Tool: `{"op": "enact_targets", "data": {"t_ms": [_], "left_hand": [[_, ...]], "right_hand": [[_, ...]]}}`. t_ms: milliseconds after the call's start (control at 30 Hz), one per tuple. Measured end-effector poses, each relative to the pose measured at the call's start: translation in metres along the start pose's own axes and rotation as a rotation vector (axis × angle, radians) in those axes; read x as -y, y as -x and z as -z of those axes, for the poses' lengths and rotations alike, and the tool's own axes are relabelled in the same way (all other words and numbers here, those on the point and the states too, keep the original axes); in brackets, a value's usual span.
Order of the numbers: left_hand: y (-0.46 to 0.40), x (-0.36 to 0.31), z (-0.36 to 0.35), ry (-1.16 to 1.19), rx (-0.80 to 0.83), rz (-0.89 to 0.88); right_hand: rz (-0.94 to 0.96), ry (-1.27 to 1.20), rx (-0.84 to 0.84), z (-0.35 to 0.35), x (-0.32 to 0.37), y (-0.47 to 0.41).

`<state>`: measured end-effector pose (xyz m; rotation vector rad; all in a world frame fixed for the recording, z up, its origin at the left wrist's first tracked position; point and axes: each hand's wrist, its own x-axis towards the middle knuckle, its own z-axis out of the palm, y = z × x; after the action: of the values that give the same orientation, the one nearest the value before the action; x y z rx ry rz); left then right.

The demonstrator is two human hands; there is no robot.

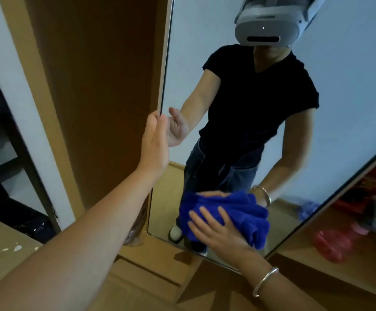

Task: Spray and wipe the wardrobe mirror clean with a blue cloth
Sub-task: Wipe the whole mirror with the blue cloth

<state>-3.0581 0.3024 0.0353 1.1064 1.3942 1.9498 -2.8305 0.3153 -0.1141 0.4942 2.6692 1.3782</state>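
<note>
The wardrobe mirror [344,90] fills the upper right of the head view, framed by a thin pale edge. A bunched blue cloth [238,212] lies pressed flat against the lower part of the glass under my right hand [218,230], whose fingers are spread over it. A silver bangle sits on that wrist. My left hand [155,144] reaches to the mirror's left edge, fingers curled around the frame at mid height. The glass reflects both hands, the cloth and a person in a black shirt. No spray bottle is in view.
A brown wooden wardrobe panel [97,86] stands left of the mirror. An open wardrobe compartment at the right holds red bags [333,245]. Wooden drawer fronts [151,277] lie below the mirror. A dark shelf unit [0,140] stands at the far left.
</note>
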Motion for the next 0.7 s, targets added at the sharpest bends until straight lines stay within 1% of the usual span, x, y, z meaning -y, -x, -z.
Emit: {"op": "enact_targets", "data": {"t_ms": [67, 100, 133, 200, 300, 433, 567, 700], "left_hand": [[0.000, 0.000, -0.001, -0.040, -0.005, -0.024], [0.000, 0.000, -0.002, -0.055, -0.010, -0.035], [0.001, -0.001, -0.002, -0.066, -0.009, -0.039], [0.002, -0.004, -0.001, -0.083, -0.001, -0.035], [-0.001, -0.005, 0.002, -0.047, 0.021, 0.016], [-0.014, -0.019, 0.000, -0.017, 0.012, 0.079], [-0.032, -0.080, -0.011, 0.002, 0.003, -0.014], [-0.069, -0.167, -0.022, -0.011, 0.016, -0.184]], "right_hand": [[0.159, 0.024, 0.133, -0.010, 0.011, -0.001], [0.221, 0.021, 0.163, -0.013, 0.012, -0.002], [0.253, 0.011, 0.168, -0.014, 0.012, -0.003], [0.242, -0.007, 0.100, -0.013, 0.007, -0.004], [0.113, -0.041, -0.056, 0.002, -0.018, -0.005], [-0.048, -0.011, -0.271, 0.056, -0.093, -0.016], [-0.250, 0.011, -0.467, 0.118, -0.184, -0.036], [-0.366, 0.078, -0.571, 0.176, -0.270, -0.055]]}}
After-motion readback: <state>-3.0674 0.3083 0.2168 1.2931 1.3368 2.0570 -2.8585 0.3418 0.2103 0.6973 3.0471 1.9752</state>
